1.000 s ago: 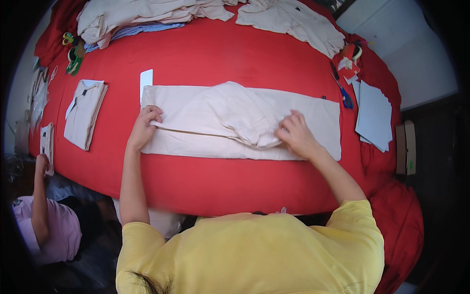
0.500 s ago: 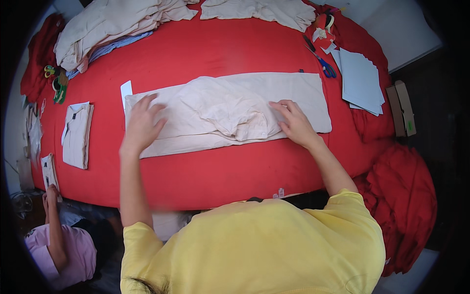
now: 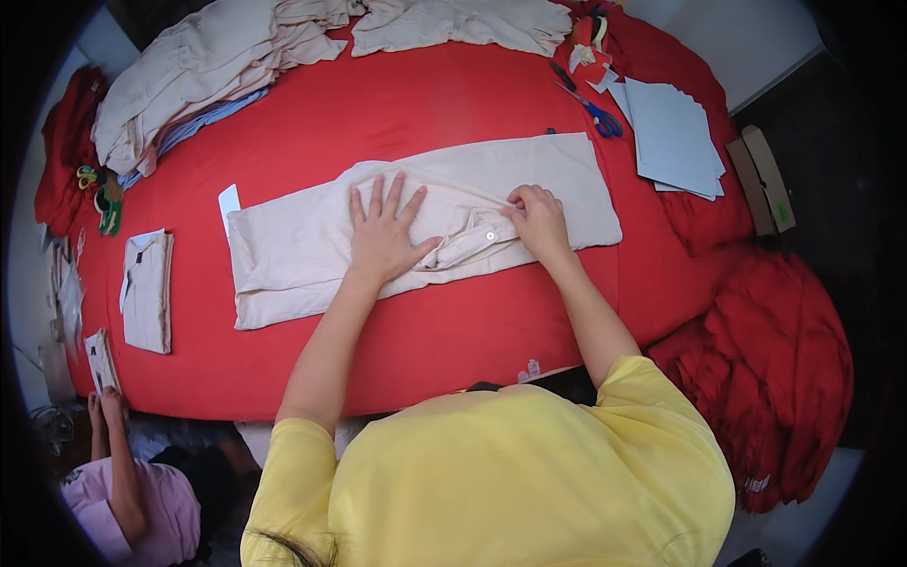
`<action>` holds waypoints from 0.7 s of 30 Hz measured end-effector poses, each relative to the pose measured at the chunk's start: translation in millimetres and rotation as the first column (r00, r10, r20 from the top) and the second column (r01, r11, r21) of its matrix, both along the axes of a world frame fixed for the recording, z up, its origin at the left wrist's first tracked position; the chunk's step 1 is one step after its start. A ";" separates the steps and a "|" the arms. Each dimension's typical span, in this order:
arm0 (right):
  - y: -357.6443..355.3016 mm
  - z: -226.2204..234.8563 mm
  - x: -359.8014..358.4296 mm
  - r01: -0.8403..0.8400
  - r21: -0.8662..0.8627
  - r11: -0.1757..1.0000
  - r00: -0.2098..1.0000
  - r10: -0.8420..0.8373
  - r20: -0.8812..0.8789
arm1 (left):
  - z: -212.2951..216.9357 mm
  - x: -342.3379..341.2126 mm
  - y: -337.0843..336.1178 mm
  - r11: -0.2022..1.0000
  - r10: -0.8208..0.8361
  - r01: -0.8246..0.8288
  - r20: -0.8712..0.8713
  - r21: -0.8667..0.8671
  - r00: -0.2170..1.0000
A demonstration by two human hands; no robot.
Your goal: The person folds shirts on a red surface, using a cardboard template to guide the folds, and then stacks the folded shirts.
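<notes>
Across the middle of the red counter (image 3: 397,104) lies a long beige shirt (image 3: 302,250), folded into a strip. On it the left hand (image 3: 383,236) rests flat, fingers spread and gripping nothing, while the right hand (image 3: 540,219) pinches a bunched fold of cloth beside a small white button (image 3: 490,235). To do this well, the flat palm should pin the fabric as the pinching fingers draw the crease straight (wrinkles gather between the two hands). Blue-handled scissors (image 3: 593,109) and grey sheets (image 3: 673,137) lie well apart.
</notes>
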State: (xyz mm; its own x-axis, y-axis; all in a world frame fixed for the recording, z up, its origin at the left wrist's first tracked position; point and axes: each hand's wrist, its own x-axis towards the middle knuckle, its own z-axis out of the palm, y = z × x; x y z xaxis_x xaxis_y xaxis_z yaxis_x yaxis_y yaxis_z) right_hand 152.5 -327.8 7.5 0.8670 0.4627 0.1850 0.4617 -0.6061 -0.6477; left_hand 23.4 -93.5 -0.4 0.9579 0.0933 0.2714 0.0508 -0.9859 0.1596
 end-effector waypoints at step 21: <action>10.1 79.9 -19.8 0.184 0.090 0.979 0.983 -0.183 -0.011 | -9.3 38.8 -75.0 -0.085 0.112 0.162 0.152 -0.983 0.982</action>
State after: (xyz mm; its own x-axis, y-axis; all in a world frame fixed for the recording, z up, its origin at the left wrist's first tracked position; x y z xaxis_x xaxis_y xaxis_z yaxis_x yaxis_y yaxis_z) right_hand 132.6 -317.6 87.4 0.9362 0.2774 0.2158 0.3460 -0.6194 -0.7048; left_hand 62.2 -168.5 -9.7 0.9294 0.3683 0.0264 -0.1255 0.2479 0.9606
